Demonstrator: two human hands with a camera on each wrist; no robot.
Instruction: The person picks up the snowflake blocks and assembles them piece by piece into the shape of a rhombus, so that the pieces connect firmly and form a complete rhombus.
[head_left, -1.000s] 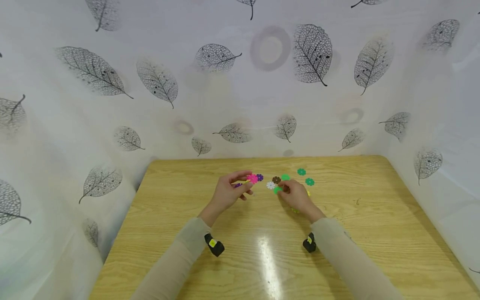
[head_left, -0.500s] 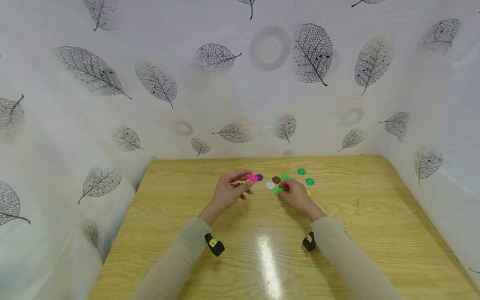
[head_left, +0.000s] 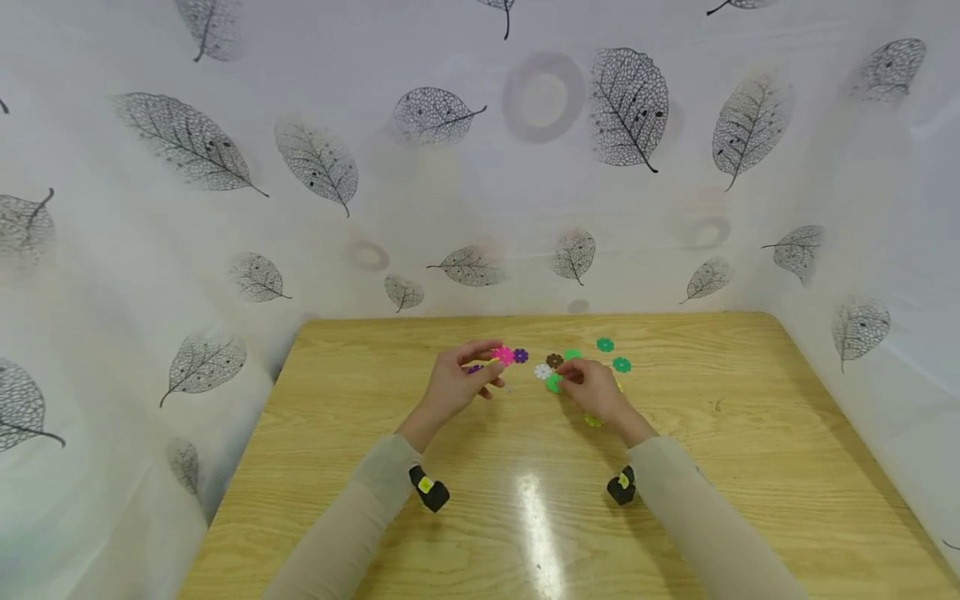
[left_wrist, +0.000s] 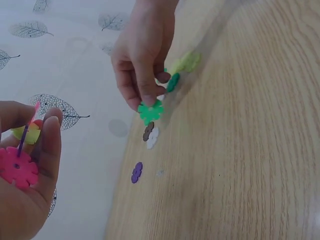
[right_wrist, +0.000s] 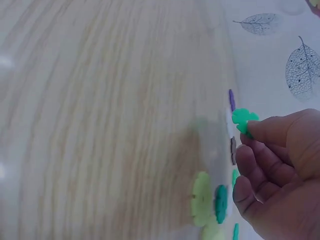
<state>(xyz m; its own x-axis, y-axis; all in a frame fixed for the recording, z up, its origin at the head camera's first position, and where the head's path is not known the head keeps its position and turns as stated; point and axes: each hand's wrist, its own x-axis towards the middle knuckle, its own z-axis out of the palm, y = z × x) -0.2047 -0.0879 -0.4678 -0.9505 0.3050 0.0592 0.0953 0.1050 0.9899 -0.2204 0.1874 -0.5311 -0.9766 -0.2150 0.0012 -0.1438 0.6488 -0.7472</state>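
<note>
My left hand (head_left: 453, 385) holds a small cluster of joined notched plastic discs up off the table. In the left wrist view, the cluster shows a pink disc (left_wrist: 17, 167), a purple one (left_wrist: 21, 137) seen edge-on, and a yellow one (left_wrist: 30, 134). My right hand (head_left: 596, 390) pinches a single green notched disc (right_wrist: 243, 119) between thumb and forefinger, above the table and apart from the cluster. Below and beyond it lie a white disc (head_left: 543, 372) and a brown disc (head_left: 554, 360). The left fingers partly cover the cluster.
On the wooden table (head_left: 480, 517), a purple disc (head_left: 521, 356) lies between the hands. A light green disc (head_left: 572, 355) and two darker green discs (head_left: 605, 344) lie beyond the right hand. A yellow disc (head_left: 593, 421) shows under the right wrist. Leaf-patterned cloth (head_left: 450, 192) encloses the back and sides.
The green disc turns slightly in my right fingers. Both hands stay nearly in place, and the head view shifts a little.
</note>
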